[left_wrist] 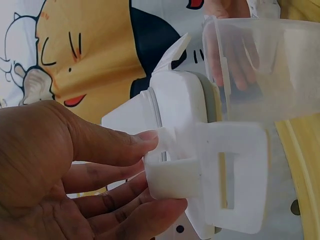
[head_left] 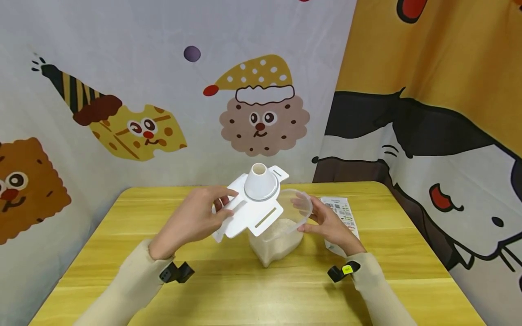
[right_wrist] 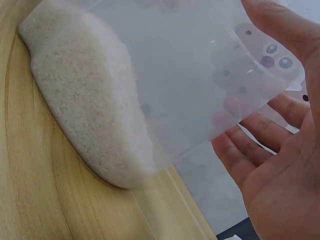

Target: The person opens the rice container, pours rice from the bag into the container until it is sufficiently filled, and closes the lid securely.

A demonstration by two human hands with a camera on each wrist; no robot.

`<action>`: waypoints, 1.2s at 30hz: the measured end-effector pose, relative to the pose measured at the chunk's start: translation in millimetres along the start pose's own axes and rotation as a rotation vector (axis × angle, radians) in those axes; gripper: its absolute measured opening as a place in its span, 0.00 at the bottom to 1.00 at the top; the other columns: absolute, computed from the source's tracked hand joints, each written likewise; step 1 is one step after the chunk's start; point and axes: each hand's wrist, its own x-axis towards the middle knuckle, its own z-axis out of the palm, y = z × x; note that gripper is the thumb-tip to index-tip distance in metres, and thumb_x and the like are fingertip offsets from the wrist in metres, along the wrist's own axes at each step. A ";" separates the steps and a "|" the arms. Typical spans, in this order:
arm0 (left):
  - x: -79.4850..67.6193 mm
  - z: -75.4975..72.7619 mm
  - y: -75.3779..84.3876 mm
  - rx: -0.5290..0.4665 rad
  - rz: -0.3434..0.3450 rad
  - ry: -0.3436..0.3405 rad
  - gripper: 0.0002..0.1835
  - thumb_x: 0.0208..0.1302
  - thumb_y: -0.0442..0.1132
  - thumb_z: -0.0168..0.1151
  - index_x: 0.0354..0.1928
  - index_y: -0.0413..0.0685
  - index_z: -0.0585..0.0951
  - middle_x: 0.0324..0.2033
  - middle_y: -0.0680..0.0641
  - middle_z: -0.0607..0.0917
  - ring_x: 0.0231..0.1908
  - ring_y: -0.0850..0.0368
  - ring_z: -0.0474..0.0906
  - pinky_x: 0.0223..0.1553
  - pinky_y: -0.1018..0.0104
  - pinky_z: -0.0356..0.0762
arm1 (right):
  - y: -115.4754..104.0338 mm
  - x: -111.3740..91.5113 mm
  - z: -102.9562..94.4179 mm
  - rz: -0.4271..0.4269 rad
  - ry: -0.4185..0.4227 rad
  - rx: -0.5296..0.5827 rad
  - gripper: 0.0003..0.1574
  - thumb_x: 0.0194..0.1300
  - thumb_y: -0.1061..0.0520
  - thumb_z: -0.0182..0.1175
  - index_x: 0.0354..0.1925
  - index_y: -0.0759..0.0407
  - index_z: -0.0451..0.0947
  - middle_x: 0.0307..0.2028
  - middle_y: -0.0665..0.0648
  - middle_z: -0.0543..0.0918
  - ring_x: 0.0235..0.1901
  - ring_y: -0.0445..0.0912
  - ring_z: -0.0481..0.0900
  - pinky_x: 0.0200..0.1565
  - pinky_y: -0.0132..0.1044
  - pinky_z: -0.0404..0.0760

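Note:
My left hand (head_left: pixel 195 215) pinches a white plastic lid (head_left: pixel 244 218) between thumb and fingers, raised over the table. The lid carries a cone-shaped spout (head_left: pixel 259 184) pointing up and slotted side flaps, one of which (left_wrist: pixel 247 175) hangs near the fingers in the left wrist view. Right beside the lid, a clear plastic container (head_left: pixel 306 216) sits on the table, with white rice (right_wrist: pixel 85 85) in its lower part, banked in a slope. My right hand (head_left: pixel 328 224) holds this container near its rim, thumb on one side and fingers round the other.
A printed paper sheet (head_left: pixel 345 215) lies on the wooden table (head_left: pixel 244 294) to the right, partly behind my right hand. Cartoon-printed curtains (head_left: pixel 163 27) hang along the table's back and sides.

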 end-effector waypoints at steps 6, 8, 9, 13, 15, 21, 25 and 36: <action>15.1 2.8 3.4 -0.014 -0.002 -0.068 0.17 0.62 0.32 0.70 0.54 0.41 0.86 0.31 0.50 0.87 0.30 0.61 0.79 0.30 0.68 0.77 | 0.4 0.3 -0.4 0.004 0.001 -0.009 0.54 0.64 0.62 0.71 0.80 0.47 0.55 0.75 0.61 0.68 0.76 0.60 0.64 0.75 0.62 0.58; 19.8 3.7 4.6 -0.021 -0.009 -0.091 0.17 0.62 0.33 0.70 0.53 0.41 0.86 0.30 0.50 0.87 0.29 0.61 0.78 0.29 0.68 0.77 | -0.7 0.4 -0.2 0.009 0.006 -0.010 0.54 0.64 0.61 0.71 0.80 0.46 0.56 0.75 0.60 0.69 0.76 0.60 0.64 0.75 0.61 0.58; 22.0 4.0 5.3 -0.025 -0.010 -0.103 0.17 0.62 0.33 0.70 0.53 0.42 0.86 0.30 0.50 0.87 0.29 0.61 0.78 0.29 0.68 0.77 | -1.4 0.3 -0.2 0.014 0.009 -0.009 0.54 0.64 0.61 0.71 0.80 0.46 0.56 0.75 0.60 0.69 0.75 0.59 0.64 0.75 0.61 0.58; 29.2 5.1 8.9 -0.030 -0.015 -0.142 0.16 0.61 0.33 0.69 0.53 0.42 0.87 0.31 0.50 0.86 0.28 0.61 0.78 0.28 0.68 0.78 | -3.1 0.0 0.1 0.014 0.003 -0.005 0.54 0.64 0.61 0.71 0.80 0.46 0.55 0.75 0.60 0.68 0.76 0.59 0.64 0.75 0.60 0.58; 32.4 5.6 11.4 -0.024 -0.010 -0.157 0.17 0.61 0.33 0.69 0.53 0.42 0.87 0.31 0.50 0.86 0.28 0.61 0.78 0.29 0.68 0.78 | -3.6 -0.4 0.1 0.018 0.003 -0.007 0.54 0.64 0.61 0.71 0.80 0.45 0.55 0.75 0.60 0.68 0.76 0.58 0.64 0.75 0.60 0.58; 42.3 7.1 20.1 0.007 0.011 -0.186 0.17 0.61 0.33 0.68 0.53 0.41 0.87 0.32 0.49 0.87 0.28 0.60 0.78 0.30 0.68 0.78 | -5.1 -1.7 0.1 0.065 0.034 -0.038 0.54 0.63 0.58 0.73 0.79 0.42 0.56 0.74 0.55 0.69 0.75 0.54 0.66 0.74 0.48 0.65; 47.8 9.5 23.8 0.009 0.018 -0.210 0.16 0.61 0.33 0.68 0.52 0.42 0.87 0.33 0.49 0.87 0.27 0.60 0.77 0.30 0.68 0.78 | -5.3 -1.8 0.3 0.068 0.043 -0.067 0.54 0.62 0.58 0.74 0.79 0.44 0.57 0.74 0.55 0.69 0.73 0.54 0.68 0.73 0.47 0.69; 61.6 16.5 31.3 0.027 0.048 -0.257 0.17 0.60 0.32 0.67 0.52 0.43 0.88 0.35 0.48 0.89 0.30 0.60 0.79 0.37 0.66 0.80 | -3.0 -1.7 -0.5 0.071 0.043 -0.048 0.55 0.63 0.58 0.73 0.79 0.43 0.56 0.76 0.55 0.65 0.76 0.57 0.62 0.75 0.60 0.62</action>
